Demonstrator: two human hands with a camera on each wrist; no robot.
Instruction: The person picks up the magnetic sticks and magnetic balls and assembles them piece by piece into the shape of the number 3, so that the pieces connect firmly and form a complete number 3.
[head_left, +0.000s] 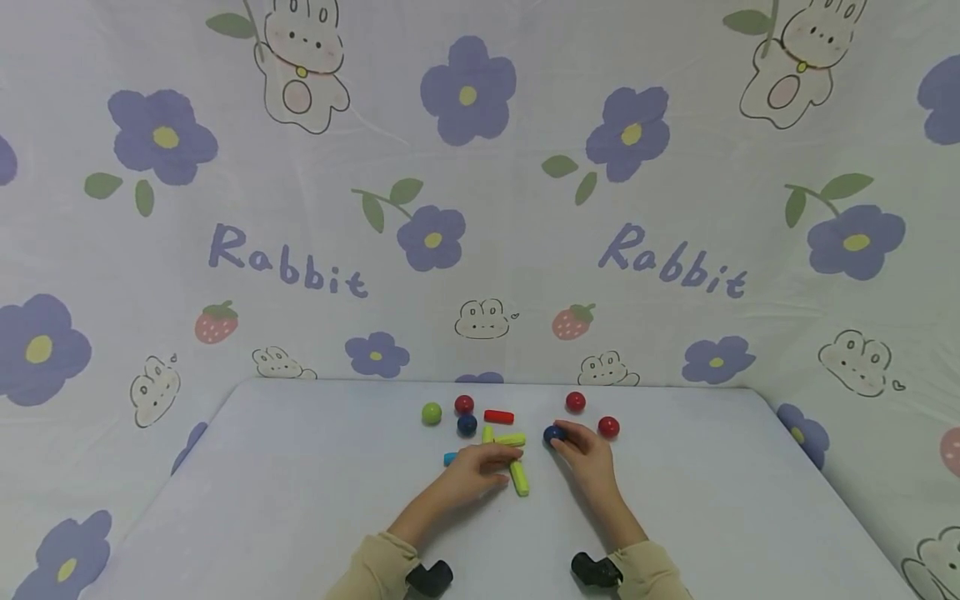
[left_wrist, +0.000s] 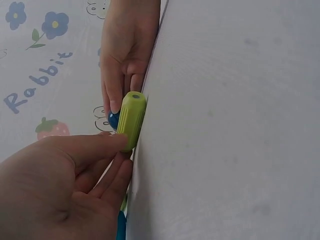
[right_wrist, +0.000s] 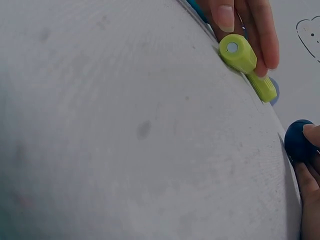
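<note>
"What does the right hand hold?"

"A dark blue ball, pinched just right of the yellow-green rods on the surface; whether it's lifted, I can't tell."

"And the left hand?"

"Loosely spread by the nearest rod; whether it touches is unclear."

"Which step?"

"Positioning the ball beside the rods, I'd judge; the next move calls for a steady pinch on the ball, and the rods kept from rolling."
</note>
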